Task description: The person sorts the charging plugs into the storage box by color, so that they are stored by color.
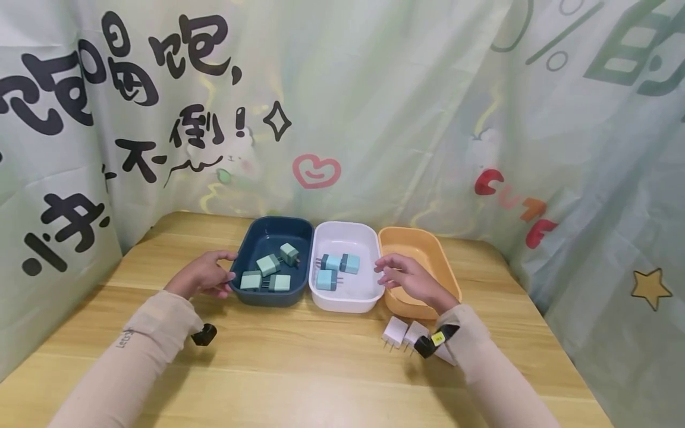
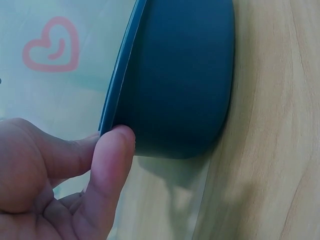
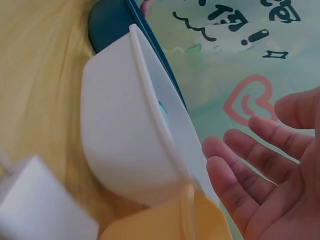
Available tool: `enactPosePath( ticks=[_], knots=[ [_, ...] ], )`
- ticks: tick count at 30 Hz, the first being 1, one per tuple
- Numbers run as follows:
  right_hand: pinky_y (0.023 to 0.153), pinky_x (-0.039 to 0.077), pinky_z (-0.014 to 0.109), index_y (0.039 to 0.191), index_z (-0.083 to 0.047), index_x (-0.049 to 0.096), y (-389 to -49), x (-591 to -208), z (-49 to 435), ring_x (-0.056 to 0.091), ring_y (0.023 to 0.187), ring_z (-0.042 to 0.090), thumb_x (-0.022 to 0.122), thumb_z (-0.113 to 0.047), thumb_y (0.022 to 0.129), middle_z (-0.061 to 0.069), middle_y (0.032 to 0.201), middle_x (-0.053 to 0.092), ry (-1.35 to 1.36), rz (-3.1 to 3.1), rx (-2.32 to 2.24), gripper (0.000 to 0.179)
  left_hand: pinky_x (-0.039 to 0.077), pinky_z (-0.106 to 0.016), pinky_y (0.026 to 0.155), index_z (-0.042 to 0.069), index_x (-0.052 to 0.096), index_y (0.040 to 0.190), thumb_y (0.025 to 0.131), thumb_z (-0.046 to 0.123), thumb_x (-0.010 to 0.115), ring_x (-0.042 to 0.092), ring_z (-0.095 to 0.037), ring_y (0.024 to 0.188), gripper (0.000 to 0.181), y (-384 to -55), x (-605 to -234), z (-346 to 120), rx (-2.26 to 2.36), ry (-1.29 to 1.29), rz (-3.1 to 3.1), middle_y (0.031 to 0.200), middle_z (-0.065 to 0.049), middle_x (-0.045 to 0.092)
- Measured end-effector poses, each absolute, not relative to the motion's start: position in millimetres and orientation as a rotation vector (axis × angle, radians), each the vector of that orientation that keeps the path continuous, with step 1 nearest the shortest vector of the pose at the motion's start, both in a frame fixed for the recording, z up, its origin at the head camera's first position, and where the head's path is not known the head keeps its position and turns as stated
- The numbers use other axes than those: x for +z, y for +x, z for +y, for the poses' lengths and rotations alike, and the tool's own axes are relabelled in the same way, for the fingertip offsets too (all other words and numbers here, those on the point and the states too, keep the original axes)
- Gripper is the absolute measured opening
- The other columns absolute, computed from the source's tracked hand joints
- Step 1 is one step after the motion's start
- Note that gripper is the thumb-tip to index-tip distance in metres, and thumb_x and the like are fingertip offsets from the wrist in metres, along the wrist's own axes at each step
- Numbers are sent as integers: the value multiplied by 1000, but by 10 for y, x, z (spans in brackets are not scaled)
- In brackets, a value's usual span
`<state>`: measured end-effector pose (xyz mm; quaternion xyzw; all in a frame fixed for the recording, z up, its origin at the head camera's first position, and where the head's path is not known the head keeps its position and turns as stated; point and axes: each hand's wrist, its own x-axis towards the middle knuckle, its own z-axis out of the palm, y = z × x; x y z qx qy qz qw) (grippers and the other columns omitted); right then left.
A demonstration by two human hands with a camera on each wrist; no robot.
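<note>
My left hand [image 1: 206, 274] is at the left side of a dark blue bin [image 1: 257, 238]; in the left wrist view its thumb and a finger pinch the bin's rim. Several pale green plug chargers [image 1: 267, 264] lie inside that bin. Beside it stands a white bin [image 1: 348, 306] with three light blue plug chargers [image 1: 327, 279] in it. My right hand [image 1: 409, 276] hovers over the border between the white bin and an orange bin [image 1: 444, 267]. Its fingers are loosely spread and hold nothing, as the right wrist view shows.
White plug chargers [image 1: 395, 331] lie on the wooden table [image 1: 299, 368] in front of the orange bin, partly hidden by the right wrist camera [image 1: 426, 346]. A printed curtain [image 1: 374, 119] hangs behind the table and along both sides.
</note>
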<state>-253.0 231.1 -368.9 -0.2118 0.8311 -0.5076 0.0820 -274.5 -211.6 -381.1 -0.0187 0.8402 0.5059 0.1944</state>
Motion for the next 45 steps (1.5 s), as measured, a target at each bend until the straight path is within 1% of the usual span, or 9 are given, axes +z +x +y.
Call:
enactPosePath(
  ticks=[7, 14, 17, 22, 26, 29, 33, 38, 45],
  knots=[
    [78, 57, 34, 119, 14, 52, -2242, -3805, 2655, 65, 92, 35, 52, 2, 97, 31, 113, 57, -788, 2511, -1537, 25, 58, -33, 59, -1, 25, 150, 96, -6, 49, 61, -20, 65, 59, -2754, -3853, -2112, 1428, -63, 2349, 87, -19, 57],
    [79, 53, 24, 115, 8, 58, -1943, -3893, 2957, 65, 91, 19, 60, 2, 93, 25, 113, 60, -823, 2667, -1529, 23, 58, -34, 60, -1, 25, 149, 96, -6, 49, 61, -21, 67, 59, -2753, -3832, -2115, 1424, -46, 2356, 89, -20, 56],
    [78, 53, 23, 113, 7, 59, -1844, -3928, 3072, 64, 92, 16, 61, 3, 92, 23, 110, 61, -810, 2732, -1516, 22, 58, -34, 60, -1, 24, 149, 96, -6, 49, 61, -21, 66, 59, -2767, -3819, -2121, 1434, -38, 2354, 87, -19, 56],
    [77, 54, 23, 114, 9, 58, -1666, -3996, 3283, 64, 91, 13, 62, 4, 91, 24, 109, 61, -699, 2798, -1463, 25, 58, -33, 60, -2, 25, 149, 96, -6, 49, 61, -21, 66, 59, -2786, -3809, -2130, 1422, -39, 2355, 85, -19, 57],
    [75, 54, 25, 118, 9, 56, -1544, -4058, 3442, 63, 91, 12, 65, -3, 91, 25, 114, 59, -512, 2809, -1361, 31, 58, -34, 60, -1, 25, 149, 96, -5, 50, 61, -21, 66, 59, -2778, -3803, -2129, 1397, -52, 2363, 87, -20, 57],
    [73, 55, 26, 120, 10, 54, -1482, -4110, 3535, 63, 92, 15, 67, -6, 90, 27, 117, 58, -451, 2770, -1306, 37, 58, -34, 60, 0, 26, 149, 97, -5, 50, 61, -21, 66, 58, -2773, -3798, -2128, 1395, -63, 2362, 87, -19, 58],
    [74, 55, 26, 119, 14, 52, -1454, -4215, 3619, 63, 91, 15, 69, -4, 88, 30, 114, 58, -550, 2687, -1285, 40, 58, -33, 60, -1, 25, 149, 97, -5, 50, 61, -21, 65, 58, -2781, -3792, -2130, 1403, -55, 2352, 84, -19, 58],
    [69, 53, 25, 117, 14, 52, -1456, -4318, 3636, 59, 84, 10, 74, 0, 83, 19, 106, 61, -666, 2574, -1348, 43, 58, -33, 60, 0, 25, 150, 97, -5, 49, 61, -20, 65, 58, -2789, -3787, -2128, 1402, -63, 2349, 83, -18, 58],
    [64, 50, 24, 118, 11, 53, -1451, -4329, 3605, 56, 79, 10, 82, -5, 75, 12, 103, 61, -595, 2573, -1323, 54, 58, -33, 60, 2, 26, 150, 97, -5, 49, 61, -20, 65, 58, -2784, -3785, -2105, 1397, -78, 2346, 81, -18, 58]
  ],
)
